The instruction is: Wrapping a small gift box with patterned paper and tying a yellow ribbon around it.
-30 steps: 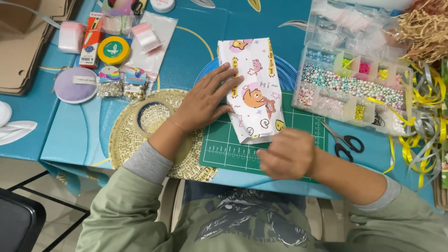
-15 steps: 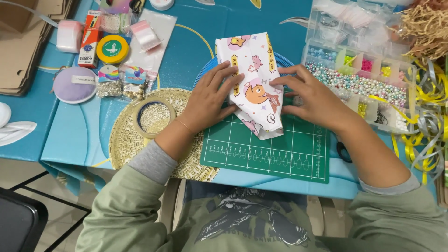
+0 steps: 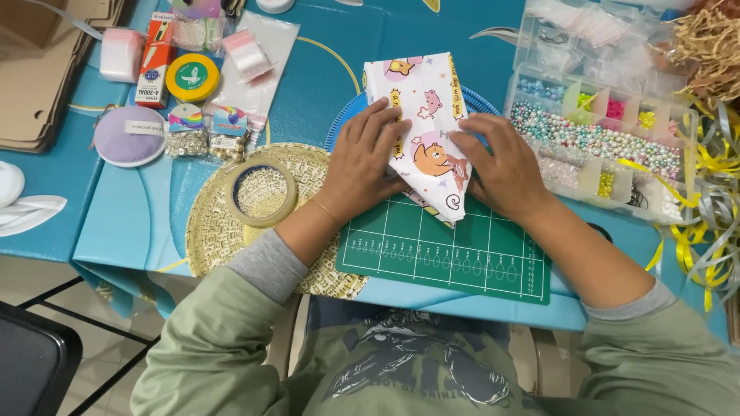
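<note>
A white paper-wrapped parcel printed with pink and orange cartoon animals (image 3: 426, 131) is found on the green gridded cutting mat (image 3: 443, 250), its far end reaching over a blue round plate (image 3: 344, 127) on the teal table (image 3: 123, 223). The left hand (image 3: 358, 166) is laid flat on the parcel's left side, fingers spread and pressing down; nothing is gripped. The right hand (image 3: 501, 166) is set against the right side, fingers curled inward onto a folded paper flap near the lower corner.

Judgement on the step in hand: a side fold of the wrapping appears to be in progress. It is best done with the left palm kept firm so the parcel is not shifted, and the flap drawn taut and creased along the parcel's edge before it is released. A loose flap would likely spring open.

Orientation: the long axis is seen running from the near edge of the mat away from the person, tilted slightly to the left at the far end. The near end comes to a folded point directed toward the person. A clear compartmented bead box (image 3: 601, 131) lies just beside the right hand; a ring of tape (image 3: 260, 192) rests on a gold woven placemat (image 3: 212, 231) to the left
</note>
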